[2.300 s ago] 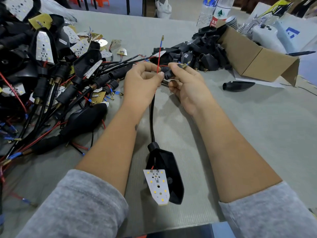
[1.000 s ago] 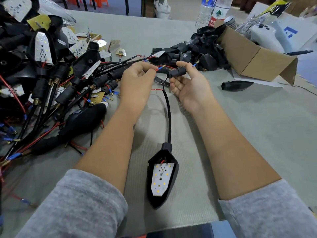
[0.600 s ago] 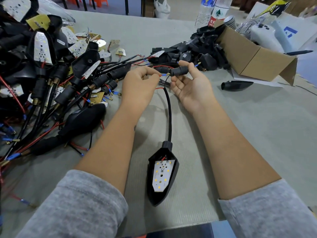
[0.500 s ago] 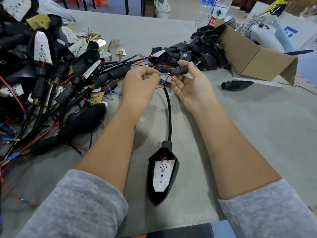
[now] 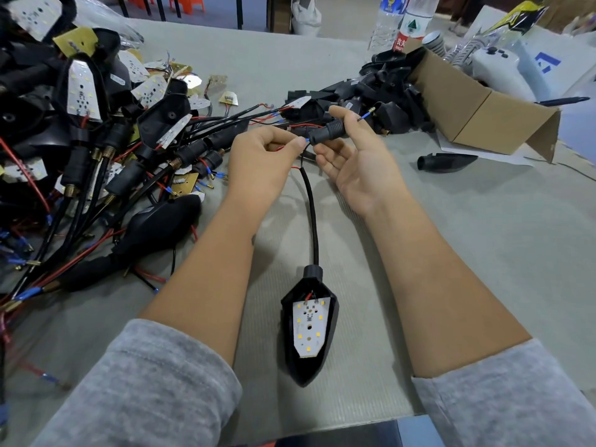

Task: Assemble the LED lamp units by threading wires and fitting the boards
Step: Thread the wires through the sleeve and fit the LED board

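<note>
Worked at a grey table [image 5: 483, 253], with a heap of finished units [image 5: 80, 150] banked to the left and a cardboard box [image 5: 467, 117] of black shells to the right, probably so stock and output stayed within reach. Laid flat in the middle, between the forearms: the lamp housing [image 5: 332, 317], black and pointed, open side up, with the white LED board [image 5: 309, 327] seated inside and dotted with yellow emitters, likely parked there so both hands could attend to the far end. Ran from its neck a black cable [image 5: 312, 214] up toward the hands. Curled the right hand [image 5: 364, 162], thumb and forefinger round the black threaded sleeve [image 5: 329, 132], other fingers loosely spread. Pinched with the left hand [image 5: 264, 159] the blue-tipped wire [image 5: 308, 140] at the sleeve's mouth, apparently feeding it through; showed a second blue tip [image 5: 366, 115] out the far side.
</note>
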